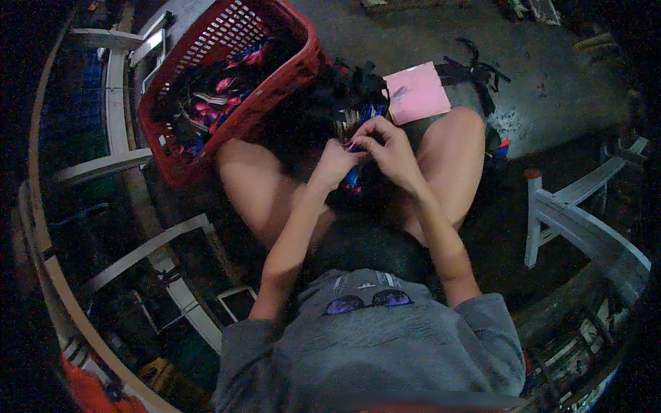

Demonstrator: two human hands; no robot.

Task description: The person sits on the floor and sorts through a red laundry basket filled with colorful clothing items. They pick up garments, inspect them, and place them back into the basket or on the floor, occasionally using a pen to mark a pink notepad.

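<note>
I sit with my knees apart, and both hands meet above my lap. My left hand (336,164) and my right hand (390,148) pinch a small blue and red strap piece (352,147) between their fingertips. More of the same coloured fabric (353,179) hangs down below the hands. A heap of black straps (348,89) lies on the floor just beyond my hands, between my knees.
A red plastic basket (289,72) full of pink, blue and black strap pieces stands at my left knee. A pink sheet (416,93) lies on the concrete floor ahead. White wooden furniture frames stand at left (113,162) and right (585,230).
</note>
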